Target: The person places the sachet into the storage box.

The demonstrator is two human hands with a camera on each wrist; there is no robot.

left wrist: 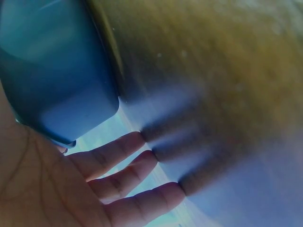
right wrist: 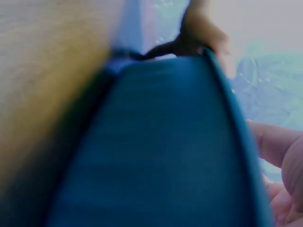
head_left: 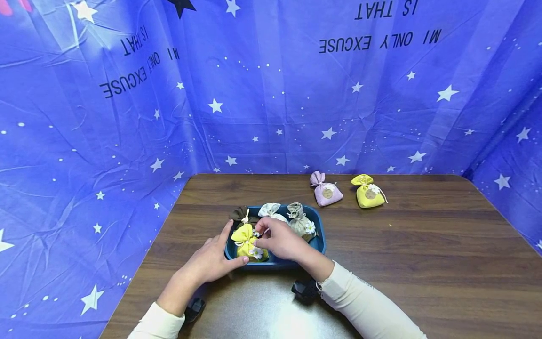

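Note:
A dark blue tray [head_left: 322,235] holds several small cloth sachets. My left hand [head_left: 210,256] spans its left end, thumb over the front rim and index finger at the back corner. In the left wrist view the other fingers [left wrist: 127,177] extend fairly straight beside the tray's outer wall. Reaching in from the right, my right hand [head_left: 281,238] pinches at the neck of a yellow sachet [head_left: 245,245] with a white flower. Behind it sit a brown sachet [head_left: 239,214] and a white sachet [head_left: 271,209], partly covered. A grey-beige sachet [head_left: 298,221] lies at the right end.
Beyond the tray, a pink sachet [head_left: 327,193] and another yellow sachet [head_left: 370,195] stand on the wooden table [head_left: 423,254]. Black wrist devices [head_left: 304,289] show below the forearms. A blue star-patterned curtain [head_left: 271,94] hangs behind the table.

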